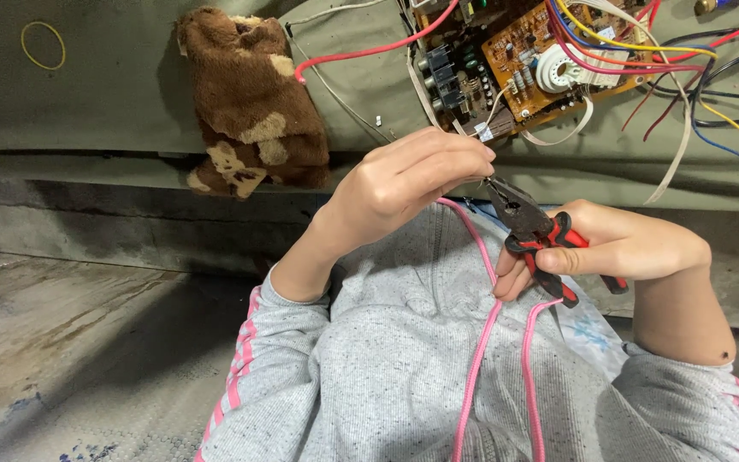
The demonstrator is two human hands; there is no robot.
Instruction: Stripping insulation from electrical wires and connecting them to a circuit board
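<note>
A pair of dark steel combination pliers with red-and-black handles [534, 233] sits just below the table edge, nose pointing up and left. The right hand [617, 248] is wrapped round the handles, fingers closed firmly on them, wrist coming in from the lower right. The pliers' nose meets the fingertips of the left hand [408, 180], which pinch together on something very small there; what it is cannot be made out. The left forearm rises from a grey speckled sleeve with pink stripes [275, 359], wrist bent so the hand arches over the nose.

Two pink cords [481, 342] hang down the grey top beneath the hands. Just above, on the olive-green cloth-covered table [130, 94], lies an orange circuit board [523, 60] with red, yellow, blue and black wires [694, 77] fanning right. A brown plush toy [250, 103] slumps over the table edge to the left, and a yellow rubber band [43, 44] lies well apart, far left.
</note>
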